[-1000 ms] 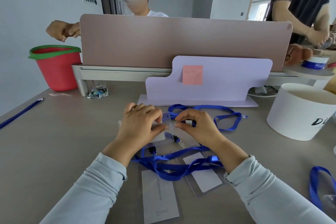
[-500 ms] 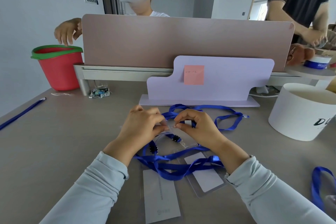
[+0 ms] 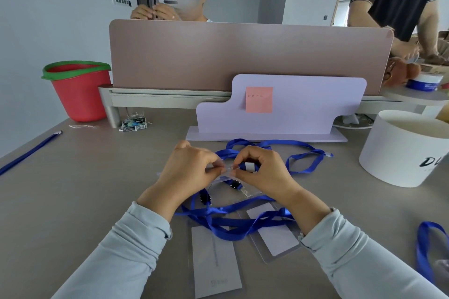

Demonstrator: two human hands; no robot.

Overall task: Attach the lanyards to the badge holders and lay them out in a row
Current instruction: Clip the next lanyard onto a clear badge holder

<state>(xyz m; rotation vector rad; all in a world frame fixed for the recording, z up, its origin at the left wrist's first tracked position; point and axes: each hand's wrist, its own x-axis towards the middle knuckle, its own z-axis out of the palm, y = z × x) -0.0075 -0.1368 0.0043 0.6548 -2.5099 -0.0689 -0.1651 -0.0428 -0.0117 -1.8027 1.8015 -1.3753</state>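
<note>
**Two hands meet on a clear badge holder at mid-table**

The table [image 3: 73, 201] is a matte grey-brown top in a pale-walled office. A thin blue strip [image 3: 31, 150] lies along its left edge. At the far left corner stands a red plastic bucket [image 3: 80, 94] with a green rim, and a small crumpled wrapper [image 3: 133, 125] lies near it.

A smooth dusty-pink divider [image 3: 243, 56] runs along the far edge. Before it stands a lilac board [image 3: 303, 104] with rounded corners, which bears a square pink sticky note [image 3: 259, 99].

At the middle, the left hand [image 3: 187, 172] pinches the top of a transparent badge holder [image 3: 224, 175] between thumb and fingertips. Just beside it, the right hand [image 3: 264, 175] has its fingers curled round the end of a glossy blue lanyard [image 3: 226, 152], where a small white piece shows.

More blue straps [image 3: 226, 224] lie tangled toward the near edge. They cross two flat clear sleeves with white cards inside: the near sleeve [image 3: 213, 262] at the edge and the tilted sleeve [image 3: 277, 238] to its right.

A white round box [image 3: 408, 153] sits by the right edge. A blue loop [image 3: 422, 250] lies at the near right corner.
</note>
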